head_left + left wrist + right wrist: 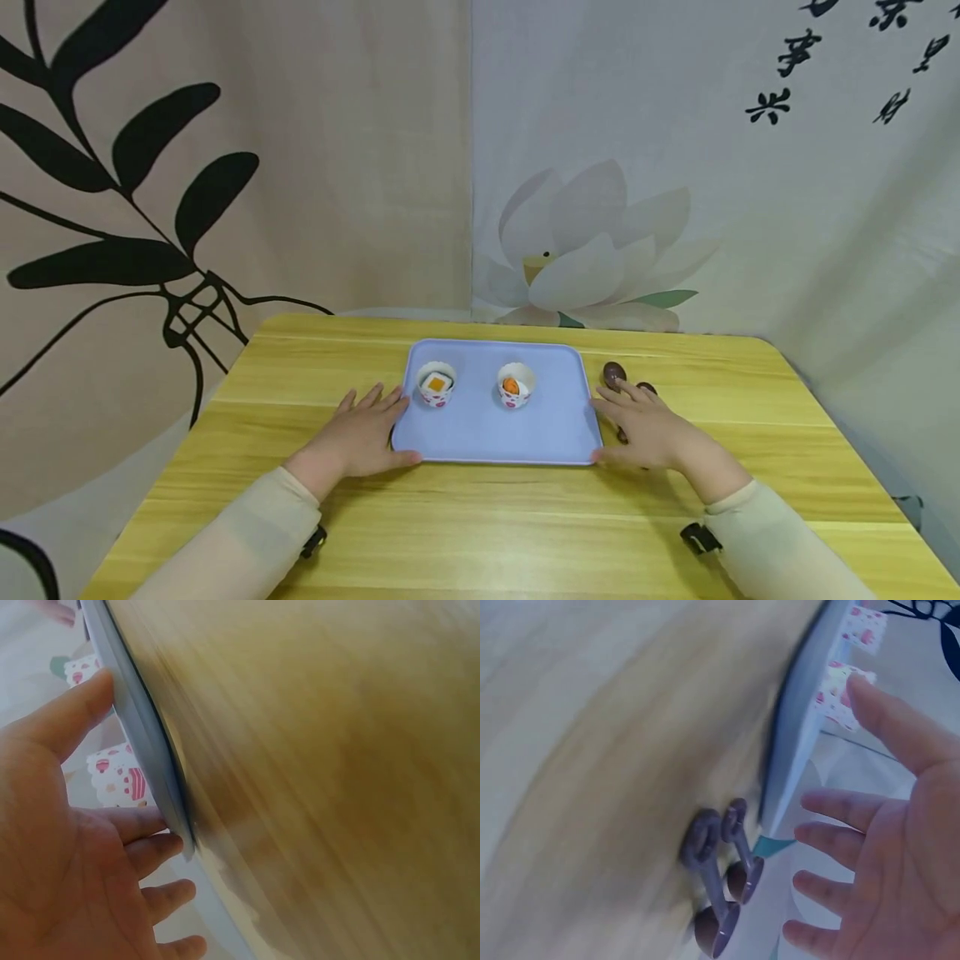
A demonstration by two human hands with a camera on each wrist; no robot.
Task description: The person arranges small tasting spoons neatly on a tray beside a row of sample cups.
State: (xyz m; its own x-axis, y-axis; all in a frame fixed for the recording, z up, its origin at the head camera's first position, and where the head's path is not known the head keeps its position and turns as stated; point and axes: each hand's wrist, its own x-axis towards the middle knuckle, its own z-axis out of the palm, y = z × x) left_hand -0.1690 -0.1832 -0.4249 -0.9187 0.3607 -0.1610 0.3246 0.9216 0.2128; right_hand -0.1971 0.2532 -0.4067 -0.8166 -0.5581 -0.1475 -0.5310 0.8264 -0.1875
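A light-blue tray (480, 437) lies flat on the table. At its left side is my left hand (363, 435), fingers extended along the side and thumb at the front left corner. My right hand (645, 429) is spread at the right side, its thumb near the front right corner; in the right wrist view a gap shows between the fingers and the tray wall (799, 720). On the tray stand two patterned paper cups: the left cup (437, 401) holds a white piece with an orange square, the right cup (514, 400) an orange piece.
Two brown measuring spoons (714, 881) lie on the table right of the tray, partly under my right hand in the head view. The wooden table (480, 533) meets a printed curtain (375, 167) along its back edge.
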